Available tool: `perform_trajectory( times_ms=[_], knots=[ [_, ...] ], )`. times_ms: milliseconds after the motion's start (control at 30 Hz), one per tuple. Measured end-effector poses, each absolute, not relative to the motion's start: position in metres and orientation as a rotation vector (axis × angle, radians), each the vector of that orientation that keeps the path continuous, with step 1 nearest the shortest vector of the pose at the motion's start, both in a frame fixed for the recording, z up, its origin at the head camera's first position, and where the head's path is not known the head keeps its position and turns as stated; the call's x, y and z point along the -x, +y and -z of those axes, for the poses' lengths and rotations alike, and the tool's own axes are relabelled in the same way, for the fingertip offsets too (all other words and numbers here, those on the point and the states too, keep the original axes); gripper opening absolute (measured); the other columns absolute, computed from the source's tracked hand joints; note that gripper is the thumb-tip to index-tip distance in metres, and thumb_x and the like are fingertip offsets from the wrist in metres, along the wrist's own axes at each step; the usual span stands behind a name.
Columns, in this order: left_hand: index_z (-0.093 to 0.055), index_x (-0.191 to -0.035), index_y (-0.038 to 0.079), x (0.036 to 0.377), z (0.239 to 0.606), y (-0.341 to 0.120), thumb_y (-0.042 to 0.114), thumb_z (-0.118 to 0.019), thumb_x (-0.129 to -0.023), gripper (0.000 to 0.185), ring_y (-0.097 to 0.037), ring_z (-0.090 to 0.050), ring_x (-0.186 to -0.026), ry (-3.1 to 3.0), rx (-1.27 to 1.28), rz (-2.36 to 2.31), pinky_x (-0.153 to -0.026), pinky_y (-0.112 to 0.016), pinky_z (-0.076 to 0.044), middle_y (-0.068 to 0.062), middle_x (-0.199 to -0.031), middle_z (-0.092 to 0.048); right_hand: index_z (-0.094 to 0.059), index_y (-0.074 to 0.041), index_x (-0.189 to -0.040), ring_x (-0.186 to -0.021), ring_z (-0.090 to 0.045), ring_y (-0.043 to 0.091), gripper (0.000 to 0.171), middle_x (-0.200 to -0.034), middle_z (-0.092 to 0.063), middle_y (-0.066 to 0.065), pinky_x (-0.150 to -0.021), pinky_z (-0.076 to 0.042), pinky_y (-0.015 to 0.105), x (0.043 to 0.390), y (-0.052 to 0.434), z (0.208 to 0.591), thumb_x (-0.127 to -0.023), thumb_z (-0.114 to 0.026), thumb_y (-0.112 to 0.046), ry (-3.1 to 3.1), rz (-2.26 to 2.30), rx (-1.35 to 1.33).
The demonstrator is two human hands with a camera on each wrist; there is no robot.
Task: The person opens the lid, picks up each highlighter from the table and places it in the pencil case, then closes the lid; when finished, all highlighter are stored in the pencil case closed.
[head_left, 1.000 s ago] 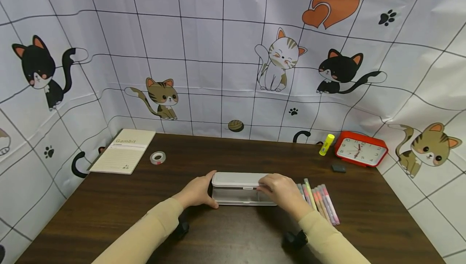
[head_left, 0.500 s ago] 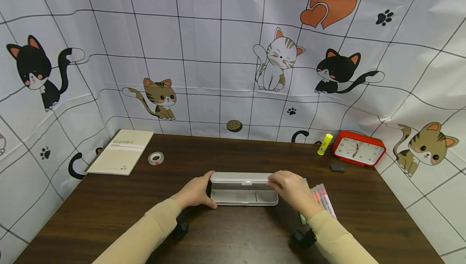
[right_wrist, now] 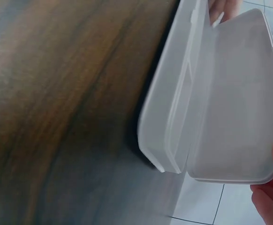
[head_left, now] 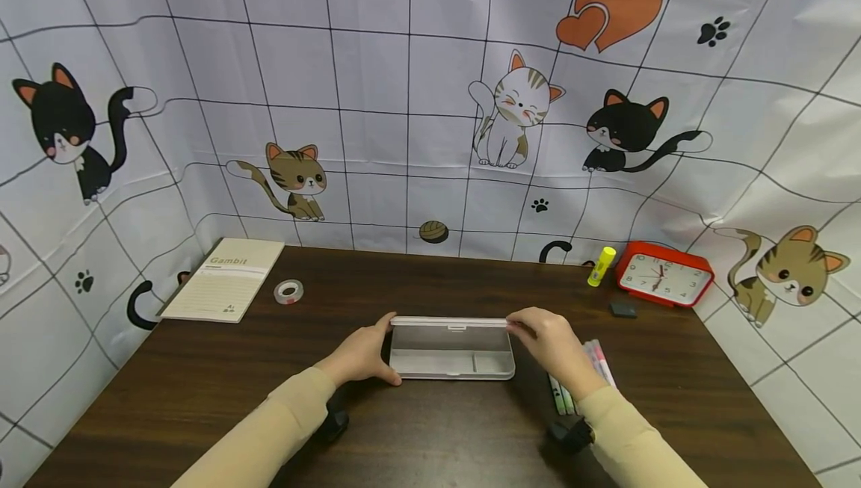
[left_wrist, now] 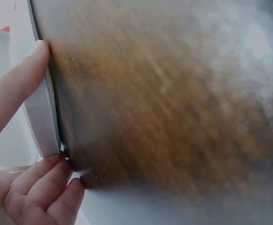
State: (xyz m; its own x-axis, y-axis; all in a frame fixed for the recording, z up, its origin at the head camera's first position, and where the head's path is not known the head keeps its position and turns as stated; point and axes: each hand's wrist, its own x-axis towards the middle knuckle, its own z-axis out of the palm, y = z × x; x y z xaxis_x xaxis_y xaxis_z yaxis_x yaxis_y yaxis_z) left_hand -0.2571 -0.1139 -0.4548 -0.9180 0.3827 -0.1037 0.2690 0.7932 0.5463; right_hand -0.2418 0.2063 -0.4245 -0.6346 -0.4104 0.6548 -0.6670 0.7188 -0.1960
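Observation:
A white pencil case (head_left: 430, 363) lies on the table with its lid (head_left: 430, 335) raised about upright. Inside, a divider sets off a small compartment at the right, and no contents show. My left hand (head_left: 359, 356) grips the case's left end, thumb at the front corner and fingers behind; the left wrist view has the thumb and fingertips against the case wall (left_wrist: 43, 124). At the lid's right corner, my right hand (head_left: 550, 342) pinches the edge between thumb and fingers, as the right wrist view confirms. Several markers (head_left: 560, 396) lie partly hidden under the right forearm.
A notepad (head_left: 225, 279) and a tape roll (head_left: 288, 292) lie at the back left. Toward the back right are a yellow glue stick (head_left: 602, 267), a red clock (head_left: 664, 274) and a small dark block (head_left: 622, 310). A cat-print sheet (head_left: 377, 99) hangs behind the table.
My right hand has moved right and swung the lid up and back, so the case's inside shows more. The left hand has kept its grip on the left end.

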Motion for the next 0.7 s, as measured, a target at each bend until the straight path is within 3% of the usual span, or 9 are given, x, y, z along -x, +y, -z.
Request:
perform_trajectory(
  times_ms=[300,700],
  knots=[
    [-0.021,-0.148,-0.006,0.257,0.458,-0.114,0.030,-0.090,-0.062,0.116,-0.034,-0.052,-0.121,2.759,-0.502,-0.824,-0.099,-0.046,-0.042,-0.017,-0.141,-0.048,-0.073,-0.006,-0.086,-0.076,-0.067,0.017,0.015,-0.083,-0.071,0.004,-0.068,-0.055,0.034,0.253,0.206,0.419,-0.073,-0.080,-0.006,-2.376,-0.621,-0.707],
    [-0.021,-0.147,-0.007,0.258,0.456,-0.115,0.028,-0.091,-0.061,0.116,-0.034,-0.053,-0.120,2.760,-0.541,-0.841,-0.098,-0.046,-0.043,-0.016,-0.138,-0.051,-0.074,-0.007,-0.089,-0.071,-0.066,0.015,0.008,-0.083,-0.072,0.004,-0.063,-0.055,0.033,0.274,0.213,0.414,-0.081,-0.074,-0.008,-2.486,-0.804,-0.504]
  ],
)
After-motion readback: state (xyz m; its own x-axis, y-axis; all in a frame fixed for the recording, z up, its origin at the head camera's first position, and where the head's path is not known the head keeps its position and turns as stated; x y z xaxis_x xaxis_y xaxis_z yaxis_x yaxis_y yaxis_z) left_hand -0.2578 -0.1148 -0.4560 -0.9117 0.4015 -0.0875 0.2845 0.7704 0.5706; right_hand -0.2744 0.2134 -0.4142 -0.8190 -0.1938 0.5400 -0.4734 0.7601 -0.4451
